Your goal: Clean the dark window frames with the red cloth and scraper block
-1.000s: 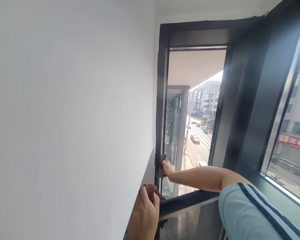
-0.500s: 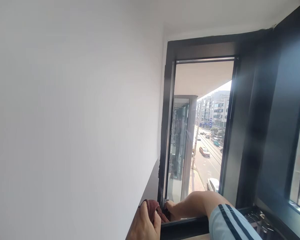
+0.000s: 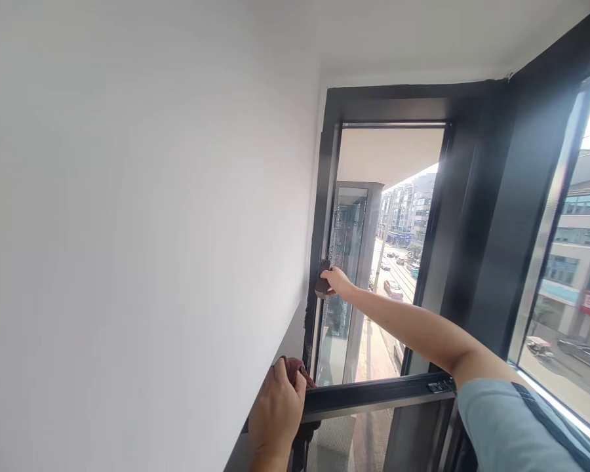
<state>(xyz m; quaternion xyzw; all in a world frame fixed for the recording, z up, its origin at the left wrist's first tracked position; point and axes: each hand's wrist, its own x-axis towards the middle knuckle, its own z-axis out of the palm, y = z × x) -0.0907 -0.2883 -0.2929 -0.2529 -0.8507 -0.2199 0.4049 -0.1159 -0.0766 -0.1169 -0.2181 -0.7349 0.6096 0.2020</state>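
My left hand (image 3: 278, 406) is closed around a bunched reddish-brown cloth (image 3: 294, 368), beside the lower left corner of the window frame (image 3: 320, 190). Stretched across the opening, my right arm reaches the left upright of that frame. There my right hand (image 3: 337, 282) grips a dark brown block-shaped pad (image 3: 322, 288) against the upright, a little below mid-height. Whether the pad is a sponge or folded fabric I cannot tell. Along the bottom of the opening runs a dark crossbar (image 3: 368, 396), close to my left hand.
A plain white wall (image 3: 137, 229) fills the left side. To the right, a wide dark post (image 3: 501, 196) separates this opening from another window (image 3: 565, 282). Outside lie a street with cars and buildings, well below, and a neighbouring glass pane (image 3: 347, 262).
My right hand has moved up along the left upright from the bottom corner, and the brown pad now shows in it. My left hand still holds the cloth; the view has shifted to show more below.
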